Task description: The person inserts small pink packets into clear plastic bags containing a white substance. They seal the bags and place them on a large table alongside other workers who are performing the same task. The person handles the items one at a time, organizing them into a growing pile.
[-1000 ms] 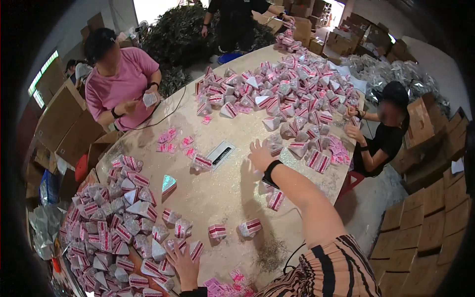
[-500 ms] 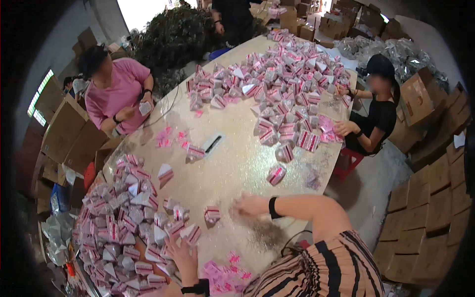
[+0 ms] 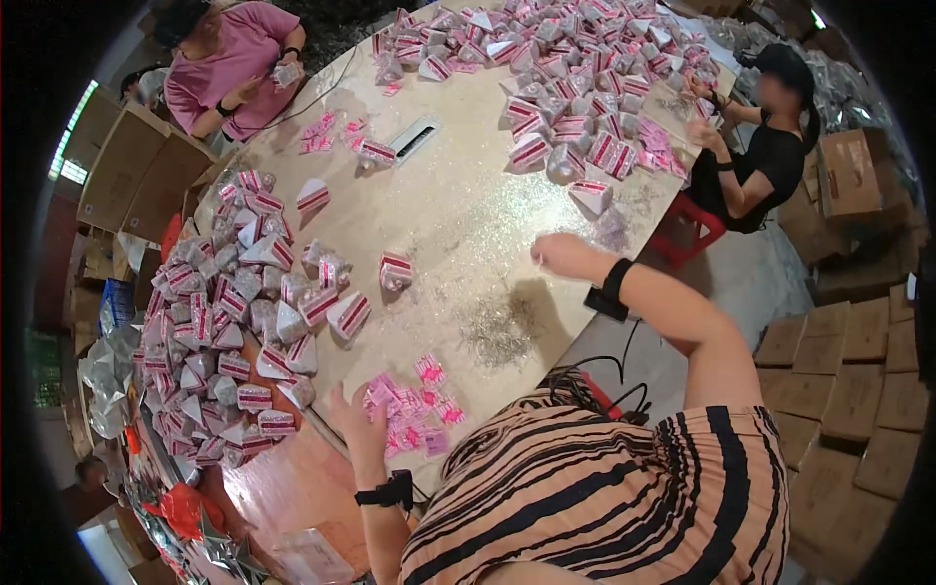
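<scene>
My left hand (image 3: 359, 429) is over the near table edge, beside a loose heap of small pink printed cards (image 3: 414, 405). Its fingers look apart, with nothing seen in them. My right hand (image 3: 568, 255) is above the table to the right, fingers curled inward; whatever they may hold is hidden. The nearest thing beyond it is a clear-wrapped, wedge-shaped package (image 3: 591, 197) with a white face and a pink band. A similar package (image 3: 395, 271) stands alone between my hands. Left of them lies a big pile of such packages (image 3: 229, 322).
Silvery glitter bits (image 3: 497, 331) are strewn across the pale table (image 3: 458, 234). Another large package pile (image 3: 575, 88) covers the far side. Co-workers sit at far left (image 3: 234, 68) and right (image 3: 770, 146). Stacked cartons (image 3: 838, 390) stand at right; cables (image 3: 624, 375) hang by the table edge.
The view has tilted down. My left hand has left the pile for the pink cards. My right hand has moved rightward across the table. The package beyond it now lies turned, white face showing.
</scene>
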Action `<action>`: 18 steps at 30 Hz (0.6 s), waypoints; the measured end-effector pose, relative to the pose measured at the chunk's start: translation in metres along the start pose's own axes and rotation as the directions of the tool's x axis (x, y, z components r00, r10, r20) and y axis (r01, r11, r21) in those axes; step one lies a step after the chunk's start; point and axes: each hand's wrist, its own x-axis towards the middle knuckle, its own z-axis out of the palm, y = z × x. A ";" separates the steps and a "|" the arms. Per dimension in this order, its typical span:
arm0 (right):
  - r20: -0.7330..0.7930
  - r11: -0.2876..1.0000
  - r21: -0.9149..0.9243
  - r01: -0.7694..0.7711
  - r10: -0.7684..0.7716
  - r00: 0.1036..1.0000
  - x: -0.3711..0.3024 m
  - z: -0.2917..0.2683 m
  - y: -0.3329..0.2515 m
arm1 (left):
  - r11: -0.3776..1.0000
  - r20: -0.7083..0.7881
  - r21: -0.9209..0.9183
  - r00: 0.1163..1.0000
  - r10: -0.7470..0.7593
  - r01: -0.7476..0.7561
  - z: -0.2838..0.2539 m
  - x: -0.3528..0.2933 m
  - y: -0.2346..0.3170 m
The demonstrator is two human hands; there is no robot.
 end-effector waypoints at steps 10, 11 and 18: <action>0.037 0.925 0.333 -0.184 0.182 0.983 -0.064 0.077 -0.048 | 0.985 0.242 0.045 0.959 0.150 -0.165 0.015 -0.008 0.040; 0.003 0.902 0.378 -0.211 0.227 0.974 -0.062 0.078 -0.052 | 0.983 0.255 0.057 0.955 0.153 -0.172 0.014 -0.009 0.040; -0.095 0.917 0.318 -0.241 0.284 0.954 -0.031 0.083 -0.058 | 0.962 0.195 0.148 0.960 0.200 -0.230 0.031 -0.005 0.028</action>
